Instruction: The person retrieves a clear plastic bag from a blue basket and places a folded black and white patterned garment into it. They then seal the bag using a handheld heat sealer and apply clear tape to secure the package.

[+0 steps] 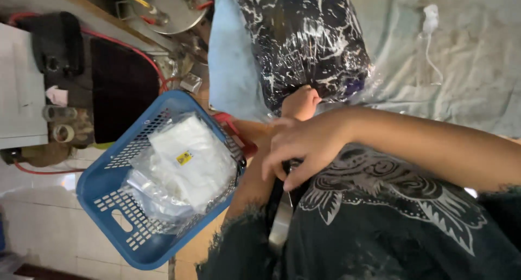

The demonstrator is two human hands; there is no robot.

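My left hand [300,102] is a closed fist gripping the lower edge of a clear plastic bag [304,41] that holds a dark, white-speckled garment. The bag lies on a light blue cloth [230,57]. My right hand [304,144] reaches in from the right and sits just below the left fist, fingers bent down over a dark object against my printed dark shirt [380,215]. A thin shiny strip [282,220] runs down below it. I cannot make out whether the right hand grips anything.
A blue perforated basket [108,204] at the left holds clear packets of white items [184,160]. A red object [239,136] lies beside it. Tape rolls [62,132], a black bag [59,41] and a metal pot [168,3] sit farther left. A white cable [430,19] lies on the pale green sheet [467,68].
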